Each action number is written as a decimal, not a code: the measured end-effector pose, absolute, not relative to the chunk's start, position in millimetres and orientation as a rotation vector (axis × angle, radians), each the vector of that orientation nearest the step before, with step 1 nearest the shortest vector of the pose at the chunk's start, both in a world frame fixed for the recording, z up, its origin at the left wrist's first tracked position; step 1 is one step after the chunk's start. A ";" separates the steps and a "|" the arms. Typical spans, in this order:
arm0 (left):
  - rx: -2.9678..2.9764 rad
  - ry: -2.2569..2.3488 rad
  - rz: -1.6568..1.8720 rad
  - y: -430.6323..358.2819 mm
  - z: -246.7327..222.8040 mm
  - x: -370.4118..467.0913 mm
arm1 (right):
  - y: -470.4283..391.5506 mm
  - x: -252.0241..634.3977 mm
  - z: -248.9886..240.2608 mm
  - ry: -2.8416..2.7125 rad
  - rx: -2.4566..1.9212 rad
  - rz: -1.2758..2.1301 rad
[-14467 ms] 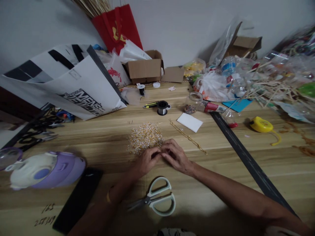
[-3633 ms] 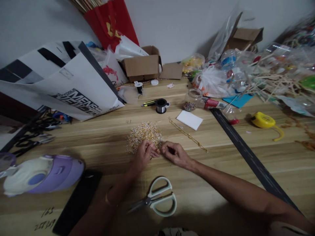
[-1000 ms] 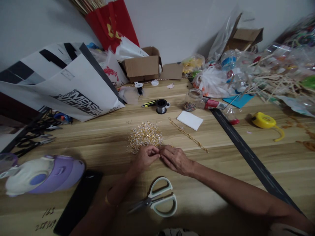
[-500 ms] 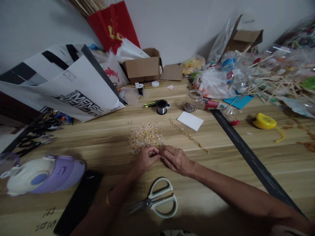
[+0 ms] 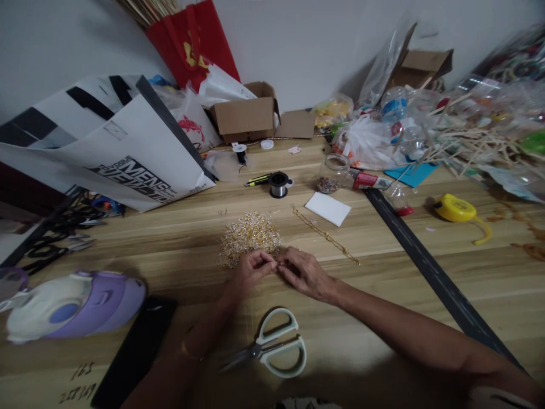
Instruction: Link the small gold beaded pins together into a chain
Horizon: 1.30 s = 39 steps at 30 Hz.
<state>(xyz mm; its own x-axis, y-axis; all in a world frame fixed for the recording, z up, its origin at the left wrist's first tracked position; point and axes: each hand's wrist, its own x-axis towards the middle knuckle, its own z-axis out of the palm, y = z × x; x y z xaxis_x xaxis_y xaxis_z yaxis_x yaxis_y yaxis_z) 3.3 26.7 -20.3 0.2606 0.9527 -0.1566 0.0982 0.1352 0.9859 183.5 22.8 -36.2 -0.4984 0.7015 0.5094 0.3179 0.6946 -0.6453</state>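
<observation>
My left hand [image 5: 254, 271] and my right hand [image 5: 305, 274] meet fingertip to fingertip just in front of a heap of small gold and clear beads or findings [image 5: 250, 237]. Both hands are closed in a pinch. Whatever lies between the fingers is too small to make out. Right of the heap a thin gold chain [image 5: 326, 234] stretches across the wood. White-handled scissors [image 5: 272, 346] lie below my hands, blades pointing left.
Behind the heap stand a wire spool [image 5: 279, 185], a white pad [image 5: 327, 208] and a glass jar of beads [image 5: 332, 175]. A tape measure [image 5: 455, 208] rests at right. On the left are a purple-and-white bottle [image 5: 80, 307], a black phone-like slab [image 5: 135, 349] and a paper bag [image 5: 128, 153].
My right hand's fingers have lifted and opened slightly, while the left fingers stay pinched against them. The whole view has shifted a little; the things on the table lie as before.
</observation>
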 end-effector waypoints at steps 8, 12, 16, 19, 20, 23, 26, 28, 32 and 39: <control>1.320 1.113 0.896 26.7 -24.0 3.3 | 24.1 183.3 -34.8 -2.052 -0.780 0.662; 1.324 1.110 0.889 26.2 -24.9 3.1 | 24.3 184.0 -34.1 -2.044 -0.795 0.694; 1.318 1.110 0.881 26.4 -24.1 3.4 | 24.7 184.5 -34.2 -2.034 -0.794 0.716; 1.299 1.120 0.887 27.3 -23.6 3.5 | 24.7 184.5 -34.4 -2.032 -0.792 0.732; 1.296 1.126 0.885 27.7 -23.6 3.5 | 24.6 184.4 -34.4 -2.032 -0.792 0.738; 1.293 1.138 0.880 28.4 -24.0 3.3 | 24.3 184.2 -34.9 -2.027 -0.797 0.746; 1.288 1.148 0.879 28.3 -24.7 3.1 | 23.9 184.0 -35.4 -2.018 -0.807 0.744; 1.287 1.148 0.881 27.9 -25.0 3.1 | 23.8 183.7 -35.3 -2.013 -0.811 0.740; 1.290 1.151 0.896 27.1 -23.9 3.8 | 23.5 182.9 -35.0 -2.002 -0.809 0.725; 1.261 1.151 0.885 27.6 -22.1 3.7 | 23.3 182.5 -37.6 -1.993 -0.818 0.716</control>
